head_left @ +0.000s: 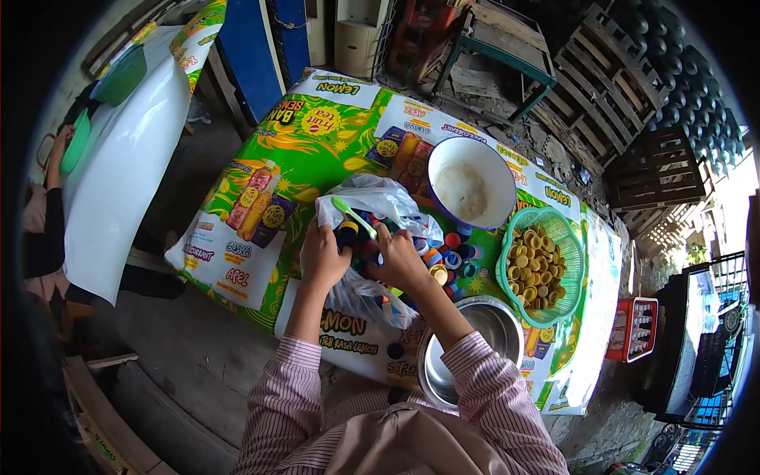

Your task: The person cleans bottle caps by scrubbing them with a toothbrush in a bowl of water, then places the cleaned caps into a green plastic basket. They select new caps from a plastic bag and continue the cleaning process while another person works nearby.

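A clear plastic bag full of mixed bottle caps lies open on the printed table cover, some caps spilling out at its right. At the bag's left side, my left hand has its fingers curled round a dark bottle cap. My right hand is closed over the caps and pinches a slim green tool with a white edge, like a small brush; its far end points up and left. My fingers partly hide both held things.
Right of the bag stand a white enamel basin with a blue rim, and a green basket holding yellowish caps. A steel bowl sits by my right forearm. At far left, another person's hand holds a green basin.
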`<state>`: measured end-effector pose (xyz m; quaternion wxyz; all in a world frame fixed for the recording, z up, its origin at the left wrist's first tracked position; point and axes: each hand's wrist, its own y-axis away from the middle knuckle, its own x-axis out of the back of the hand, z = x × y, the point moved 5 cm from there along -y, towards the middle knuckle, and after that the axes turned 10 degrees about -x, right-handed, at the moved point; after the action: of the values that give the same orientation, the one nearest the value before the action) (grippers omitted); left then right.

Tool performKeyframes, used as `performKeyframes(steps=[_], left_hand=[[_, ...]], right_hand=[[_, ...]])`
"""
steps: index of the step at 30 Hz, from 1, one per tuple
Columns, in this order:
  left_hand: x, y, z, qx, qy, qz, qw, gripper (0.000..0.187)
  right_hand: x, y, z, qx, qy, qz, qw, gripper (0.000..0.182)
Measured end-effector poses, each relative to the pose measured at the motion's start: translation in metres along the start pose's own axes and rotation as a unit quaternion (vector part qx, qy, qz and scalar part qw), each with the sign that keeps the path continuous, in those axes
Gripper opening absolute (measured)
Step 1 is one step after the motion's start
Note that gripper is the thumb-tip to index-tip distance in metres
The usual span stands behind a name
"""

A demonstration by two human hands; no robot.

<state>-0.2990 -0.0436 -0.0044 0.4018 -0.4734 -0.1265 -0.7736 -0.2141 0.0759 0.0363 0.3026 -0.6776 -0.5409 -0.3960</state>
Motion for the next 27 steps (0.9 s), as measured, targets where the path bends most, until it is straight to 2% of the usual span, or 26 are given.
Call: performKeyframes(steps=[1, 4, 6, 7, 8, 9, 12, 14, 15, 19, 22, 25, 27], left_hand=[[0.001, 0.0, 0.001, -0.001, 0.0, 0.001, 1.0, 0.066], [0.011, 0.002, 0.008, -0.017, 0.032, 0.023, 0.999, 0.065], [0.019, 0.003, 0.017, -0.072, 0.041, 0.027, 0.996, 0.071], [0.023, 0.004, 0.021, -0.074, 0.042, 0.025, 0.996, 0.071], [0.025, 0.005, 0.022, -0.04, 0.044, -0.014, 0.998, 0.078], [0.027, 0.006, 0.023, -0.006, 0.045, -0.053, 0.998, 0.085], [0.032, 0.008, 0.031, -0.01, 0.044, -0.093, 0.995, 0.091], [0.024, 0.007, 0.031, -0.007, 0.043, -0.085, 0.995, 0.094], [0.021, 0.006, 0.031, -0.004, 0.043, -0.074, 0.996, 0.098], [0.022, 0.005, 0.025, 0.009, 0.051, -0.102, 0.993, 0.104], [0.023, 0.011, 0.024, 0.005, -0.029, -0.13, 0.991, 0.106], [0.015, 0.013, 0.018, 0.012, -0.015, -0.126, 0.992, 0.109], [0.012, 0.013, 0.019, -0.017, 0.033, -0.076, 0.996, 0.109]], right_hand=[[0.009, 0.004, 0.0, 0.006, -0.071, 0.029, 0.997, 0.045], [0.022, 0.011, -0.002, 0.024, -0.146, 0.051, 0.988, 0.045], [0.032, 0.016, -0.004, 0.03, -0.168, 0.059, 0.984, 0.039], [0.035, 0.017, -0.004, 0.017, -0.199, 0.049, 0.979, 0.038], [0.036, 0.018, -0.002, 0.005, -0.23, 0.04, 0.972, 0.038], [0.035, 0.018, 0.001, 0.004, -0.23, 0.042, 0.972, 0.038], [0.035, 0.017, 0.011, -0.023, -0.241, 0.056, 0.969, 0.036], [0.035, 0.015, 0.011, -0.028, -0.184, 0.029, 0.982, 0.037], [0.036, 0.014, 0.009, -0.049, -0.284, 0.014, 0.957, 0.033], [0.033, 0.017, 0.009, -0.046, -0.296, 0.008, 0.954, 0.032], [0.03, 0.024, 0.009, -0.082, -0.352, -0.007, 0.933, 0.032], [0.036, 0.026, 0.008, -0.071, -0.357, 0.049, 0.93, 0.033], [0.06, 0.04, 0.01, -0.032, -0.328, 0.102, 0.939, 0.029]])
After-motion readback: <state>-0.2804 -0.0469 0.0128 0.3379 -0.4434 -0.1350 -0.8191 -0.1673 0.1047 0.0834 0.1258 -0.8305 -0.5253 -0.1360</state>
